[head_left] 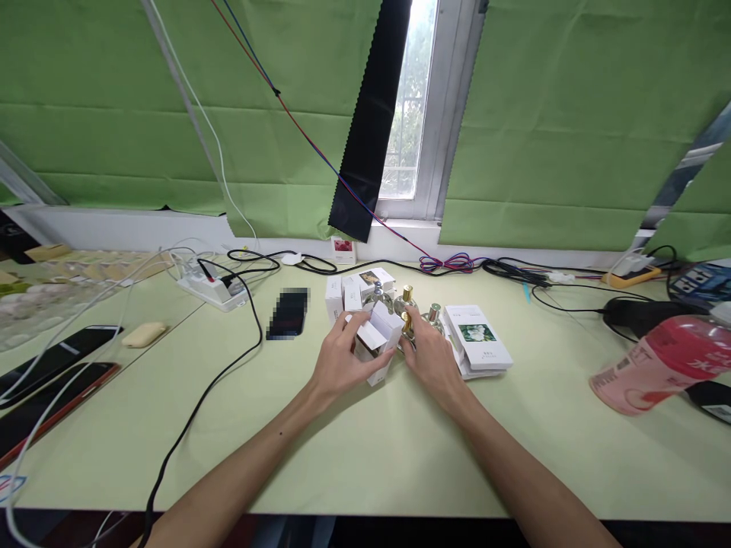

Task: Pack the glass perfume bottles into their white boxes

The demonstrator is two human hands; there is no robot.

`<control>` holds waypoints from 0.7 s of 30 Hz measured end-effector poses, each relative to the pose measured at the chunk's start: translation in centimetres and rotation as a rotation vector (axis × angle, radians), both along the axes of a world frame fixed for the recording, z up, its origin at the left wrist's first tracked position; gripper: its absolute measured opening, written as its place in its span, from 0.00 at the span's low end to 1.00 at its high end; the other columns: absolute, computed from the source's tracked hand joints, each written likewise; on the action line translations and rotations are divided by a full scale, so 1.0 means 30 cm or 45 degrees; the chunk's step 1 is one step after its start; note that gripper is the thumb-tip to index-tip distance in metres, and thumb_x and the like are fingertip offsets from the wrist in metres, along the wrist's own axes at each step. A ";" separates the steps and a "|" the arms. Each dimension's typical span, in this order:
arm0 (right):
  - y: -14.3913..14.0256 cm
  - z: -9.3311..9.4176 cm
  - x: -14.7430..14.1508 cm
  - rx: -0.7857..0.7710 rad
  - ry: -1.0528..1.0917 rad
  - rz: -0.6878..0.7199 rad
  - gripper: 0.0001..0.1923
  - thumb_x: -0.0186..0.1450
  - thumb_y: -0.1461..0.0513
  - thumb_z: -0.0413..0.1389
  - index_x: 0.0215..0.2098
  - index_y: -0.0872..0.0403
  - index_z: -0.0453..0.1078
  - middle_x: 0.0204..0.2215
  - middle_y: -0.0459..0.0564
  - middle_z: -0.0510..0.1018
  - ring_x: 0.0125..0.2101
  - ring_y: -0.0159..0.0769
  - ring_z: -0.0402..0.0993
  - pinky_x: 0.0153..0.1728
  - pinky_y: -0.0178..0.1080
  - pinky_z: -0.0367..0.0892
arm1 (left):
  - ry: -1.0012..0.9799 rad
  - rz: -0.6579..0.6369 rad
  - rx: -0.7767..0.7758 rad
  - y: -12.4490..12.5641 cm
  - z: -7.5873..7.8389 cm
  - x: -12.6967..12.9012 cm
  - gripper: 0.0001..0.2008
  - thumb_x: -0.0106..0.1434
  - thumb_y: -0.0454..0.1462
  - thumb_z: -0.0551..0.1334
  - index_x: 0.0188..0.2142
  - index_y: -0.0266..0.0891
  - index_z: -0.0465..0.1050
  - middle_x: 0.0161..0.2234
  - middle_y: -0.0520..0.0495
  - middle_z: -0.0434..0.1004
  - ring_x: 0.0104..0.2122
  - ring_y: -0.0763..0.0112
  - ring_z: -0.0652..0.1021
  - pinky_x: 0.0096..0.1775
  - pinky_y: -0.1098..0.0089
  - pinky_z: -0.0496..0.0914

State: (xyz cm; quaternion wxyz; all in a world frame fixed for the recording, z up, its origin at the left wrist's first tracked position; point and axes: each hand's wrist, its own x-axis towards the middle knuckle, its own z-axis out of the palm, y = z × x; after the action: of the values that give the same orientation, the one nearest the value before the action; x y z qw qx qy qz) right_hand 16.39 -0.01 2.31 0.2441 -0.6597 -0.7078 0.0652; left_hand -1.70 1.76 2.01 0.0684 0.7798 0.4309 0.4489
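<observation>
My left hand (338, 361) is closed around a small white carton (391, 326), its top flaps standing open towards me. Just right of the carton, my right hand (432, 355) has its fingers on a glass perfume bottle (406, 323) with a gold cap; the fingers hide most of that bottle. Behind and beside my right fingers stand more perfume bottles (407, 294) with shiny metallic caps. Several white cartons (335, 298) are grouped behind my left hand. To the right of my right hand lie flattened-looking white boxes (489, 355), the top one with a white-flower picture.
A dark phone (290, 313) lies left of the cartons. A power strip (212, 291) and black cable (225, 371) run along the left. Two more phones (54, 411) lie far left. A pink drink bottle (651, 365) lies at right; bundled wires (451, 263) line the back.
</observation>
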 end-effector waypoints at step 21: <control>-0.003 0.001 -0.008 -0.016 -0.038 -0.033 0.31 0.70 0.64 0.53 0.69 0.53 0.51 0.49 0.56 0.79 0.46 0.47 0.80 0.39 0.40 0.71 | 0.006 0.012 0.026 -0.003 0.003 0.000 0.22 0.56 0.46 0.71 0.47 0.42 0.70 0.43 0.45 0.75 0.38 0.64 0.78 0.32 0.68 0.73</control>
State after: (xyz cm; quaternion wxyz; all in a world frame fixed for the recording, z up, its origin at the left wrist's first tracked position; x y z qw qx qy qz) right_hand 16.16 -0.10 2.34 0.2304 -0.6713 -0.7022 0.0566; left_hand -1.69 1.67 2.10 0.0573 0.7794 0.4302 0.4520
